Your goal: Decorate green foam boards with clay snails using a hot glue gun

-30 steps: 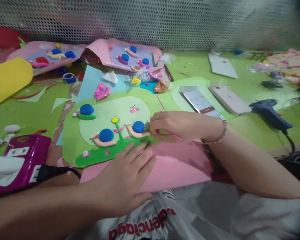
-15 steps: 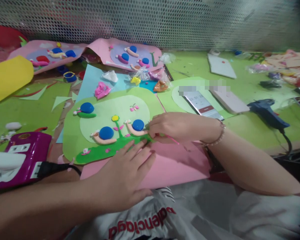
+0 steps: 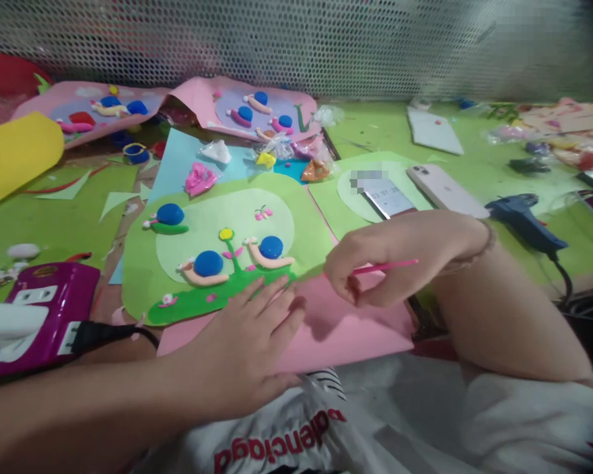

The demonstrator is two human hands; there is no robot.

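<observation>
The right hand's curled fingers (image 3: 363,270) pinch a slim pink stick (image 3: 390,266); the left's (image 3: 271,316) spread flat above white fabric reading "balenciaga" in red (image 3: 281,444).

The panel (image 3: 296,49) looks like perforated metal with a dull sheen, while the power strip (image 3: 52,306) is smooth, glossy plastic and the glue gun (image 3: 526,220) looks like plainer, duller plastic. The green sheet (image 3: 143,276) and pink sheet (image 3: 370,336) look matt and smooth, like paper or foam; the clay bags (image 3: 217,153) are crinkled, shiny clear plastic.
</observation>
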